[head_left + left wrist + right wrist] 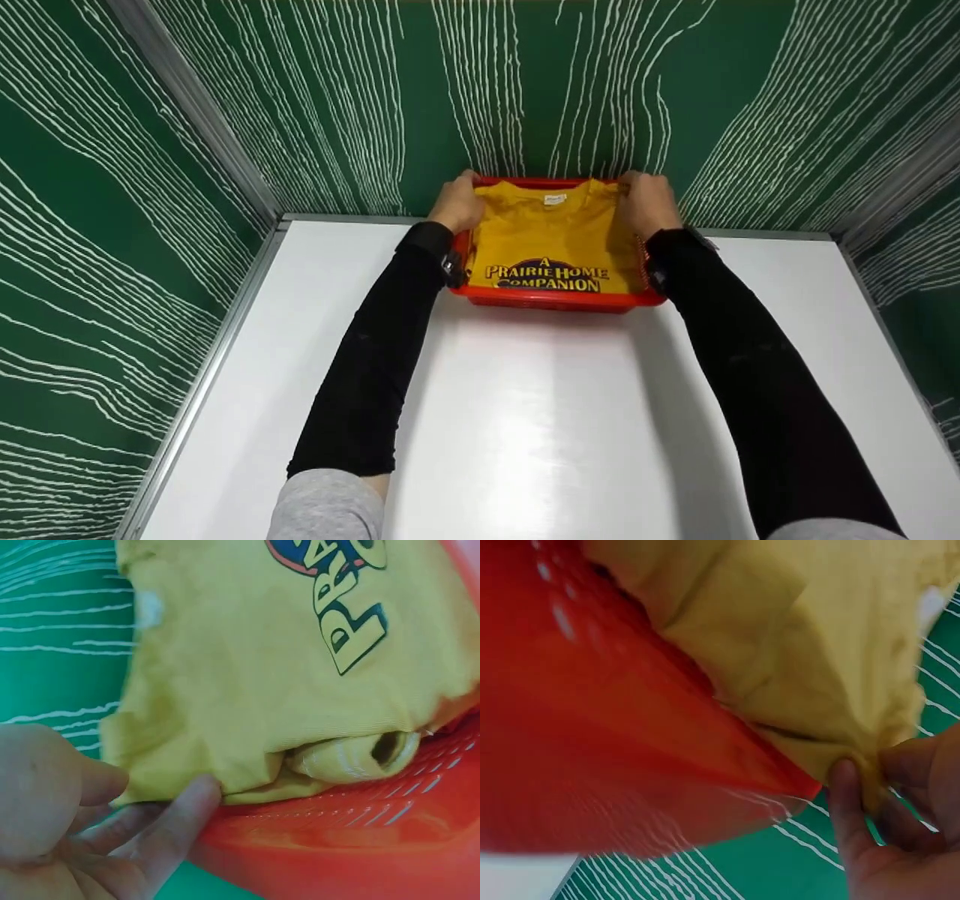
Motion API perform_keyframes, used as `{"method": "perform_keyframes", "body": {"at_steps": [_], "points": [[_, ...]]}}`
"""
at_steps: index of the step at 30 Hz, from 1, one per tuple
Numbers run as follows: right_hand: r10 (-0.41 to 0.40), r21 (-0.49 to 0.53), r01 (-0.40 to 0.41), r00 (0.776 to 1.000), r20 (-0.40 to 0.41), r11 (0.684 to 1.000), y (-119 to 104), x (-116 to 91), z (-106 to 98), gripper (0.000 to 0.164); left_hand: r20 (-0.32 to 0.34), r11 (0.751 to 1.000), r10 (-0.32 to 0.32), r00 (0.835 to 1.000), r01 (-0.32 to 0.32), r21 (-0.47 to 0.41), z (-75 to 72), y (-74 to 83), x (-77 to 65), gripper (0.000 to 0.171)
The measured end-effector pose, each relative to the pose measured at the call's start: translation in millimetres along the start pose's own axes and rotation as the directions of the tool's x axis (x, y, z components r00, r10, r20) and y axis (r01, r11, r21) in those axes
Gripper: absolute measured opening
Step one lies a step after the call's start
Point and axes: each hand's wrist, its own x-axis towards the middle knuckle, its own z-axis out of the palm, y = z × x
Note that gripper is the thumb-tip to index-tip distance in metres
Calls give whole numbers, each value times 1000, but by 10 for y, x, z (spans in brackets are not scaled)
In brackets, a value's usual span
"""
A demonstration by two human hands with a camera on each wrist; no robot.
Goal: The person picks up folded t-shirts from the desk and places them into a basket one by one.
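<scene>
A yellow T-shirt (555,236) with a printed front lies folded in a red plastic basket (555,298), its collar toward the back wall. At its back left corner, my left hand (459,204) holds the shoulder of the shirt; in the left wrist view, thumb and fingers (199,799) meet the cloth above the basket's rim. My right hand (649,202) pinches the opposite shoulder, and the right wrist view shows the cloth gathered between thumb and fingers (846,784). A rolled sleeve edge (360,757) shows at the shirt's left side.
The basket stands at the far edge of a white table (517,420). Green walls (420,90) with white wavy lines rise behind it and on both sides. Metal strips (202,405) border the tabletop.
</scene>
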Motion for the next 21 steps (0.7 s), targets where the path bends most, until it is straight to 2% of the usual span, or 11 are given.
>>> {"method": "perform_keyframes", "body": {"at_steps": [5, 8, 10, 12, 14, 15, 18, 21], "points": [[-65, -27, 64, 997, -40, 998, -32, -52, 34, 32, -27, 999, 43, 999, -42, 33, 59, 18, -14, 50], [-104, -62, 99, 991, -89, 993, -98, -83, 45, 29, -39, 990, 96, 995, -91, 103, 74, 41, -46, 45], [-117, -81, 111, 990, -77, 991, -140, -98, 57, 27, -23, 980, 131, 991, -126, 156, 84, 60, -66, 40], [-115, -98, 114, 993, -5, 989, -166, -106, 72, 29, 21, 972, 137, 990, -138, 189, 95, 82, -75, 39], [-95, -114, 108, 989, 114, 988, -175, -107, 82, 32, 90, 967, 116, 989, -133, 215, 110, 106, -67, 43], [-74, -113, 97, 980, 187, 989, -177, -106, 79, 36, 131, 968, 97, 987, -124, 218, 115, 117, -59, 47], [-6, -136, 61, 929, 369, 989, -147, -71, 71, 44, 232, 971, 36, 972, -89, 222, 141, 152, -36, 55], [34, -141, 38, 880, 474, 989, -123, -39, 66, 48, 291, 972, 4, 957, -72, 222, 186, 162, -20, 61]]}}
